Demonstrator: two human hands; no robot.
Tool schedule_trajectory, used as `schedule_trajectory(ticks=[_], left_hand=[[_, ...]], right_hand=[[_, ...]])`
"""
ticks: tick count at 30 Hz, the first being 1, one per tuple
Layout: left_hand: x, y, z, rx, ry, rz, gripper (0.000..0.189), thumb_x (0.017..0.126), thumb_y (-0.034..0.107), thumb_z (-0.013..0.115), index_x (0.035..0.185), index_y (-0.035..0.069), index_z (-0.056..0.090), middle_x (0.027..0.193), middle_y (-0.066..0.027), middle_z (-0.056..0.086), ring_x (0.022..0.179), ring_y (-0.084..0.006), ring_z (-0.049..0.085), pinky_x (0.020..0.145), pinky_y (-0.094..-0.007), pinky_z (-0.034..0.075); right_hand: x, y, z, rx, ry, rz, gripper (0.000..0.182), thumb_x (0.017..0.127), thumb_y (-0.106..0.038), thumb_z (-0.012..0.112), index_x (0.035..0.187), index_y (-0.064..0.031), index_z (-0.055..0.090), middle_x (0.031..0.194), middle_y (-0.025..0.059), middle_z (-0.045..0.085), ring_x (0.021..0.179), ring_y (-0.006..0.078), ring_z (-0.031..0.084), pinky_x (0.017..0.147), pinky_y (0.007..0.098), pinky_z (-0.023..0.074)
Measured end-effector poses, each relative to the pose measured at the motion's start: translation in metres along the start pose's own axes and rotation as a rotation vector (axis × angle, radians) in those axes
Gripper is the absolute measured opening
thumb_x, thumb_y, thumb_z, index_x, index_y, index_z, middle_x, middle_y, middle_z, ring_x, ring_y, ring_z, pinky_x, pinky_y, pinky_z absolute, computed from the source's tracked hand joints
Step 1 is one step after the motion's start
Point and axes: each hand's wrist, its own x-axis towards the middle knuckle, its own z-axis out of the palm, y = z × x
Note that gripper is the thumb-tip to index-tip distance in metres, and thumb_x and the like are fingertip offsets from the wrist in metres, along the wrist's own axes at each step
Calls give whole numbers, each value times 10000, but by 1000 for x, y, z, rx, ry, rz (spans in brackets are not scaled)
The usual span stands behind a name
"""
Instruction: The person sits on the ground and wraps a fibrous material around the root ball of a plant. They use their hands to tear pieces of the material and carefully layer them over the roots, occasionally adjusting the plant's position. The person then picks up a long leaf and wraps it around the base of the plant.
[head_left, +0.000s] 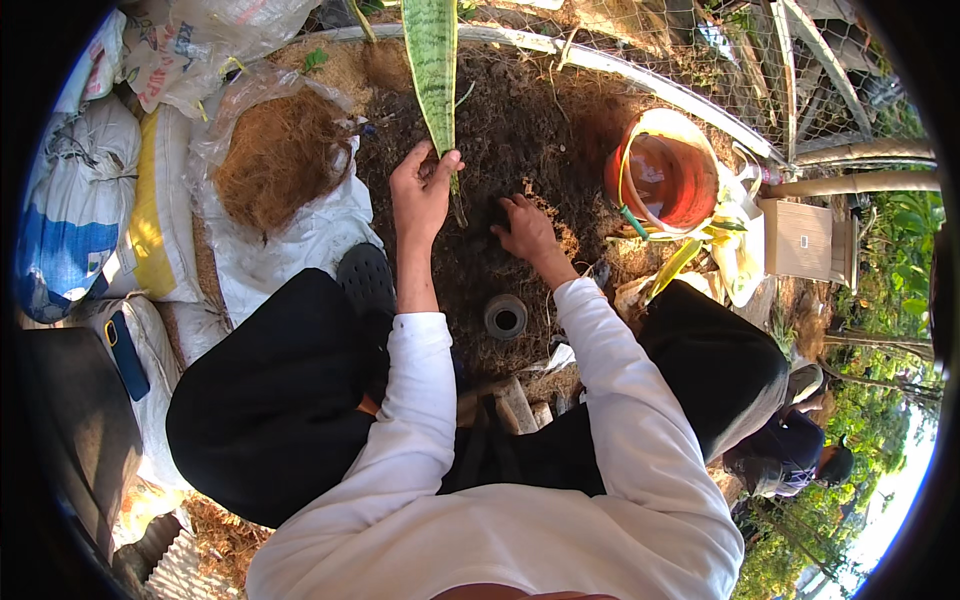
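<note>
My left hand (421, 184) pinches the lower end of a snake plant leaf (433, 67) between thumb and fingers. The leaf is green with paler edges and points away from me, its tip cut off by the top of the view. Thin root-like strands hang below the grip. To the right, my right hand (527, 229) rests with fingers spread and curled at the dark soil (480, 255), its fingertips partly hidden against it. Nothing shows in that hand. A small round dark pot or ring (505, 317) stands on the soil nearer to me.
An orange bucket (664, 171) with some liquid stands at the right, several cut leaves (675, 266) beside it. Brown coir fibre (274, 157) fills a plastic bag at the left, near stacked sacks (82, 195) and a phone (126, 352). Wire fencing (750, 82) runs behind; a person (787, 454) crouches far right.
</note>
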Motion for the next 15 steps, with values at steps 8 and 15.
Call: schedule_trajectory(ticks=[8, 15], left_hand=[[0, -7, -1, -11, -5, 7, 208, 952, 130, 687, 1121, 11, 663, 934, -23, 720, 834, -104, 710, 631, -224, 474], [0, 0, 10, -58, -12, -7, 159, 957, 64, 666, 1080, -36, 654, 913, -34, 704, 816, -86, 680, 713, -239, 520]], right_hand=[[10, 6, 21, -124, 334, -147, 734, 800, -218, 763, 1435, -21, 453, 1474, 204, 423, 1403, 393, 371, 1103, 486, 404], [14, 17, 21, -143, 190, -184, 635, 799, -200, 756, 1375, -48, 535, 1394, 153, 512, 1318, 345, 482, 1044, 442, 459]])
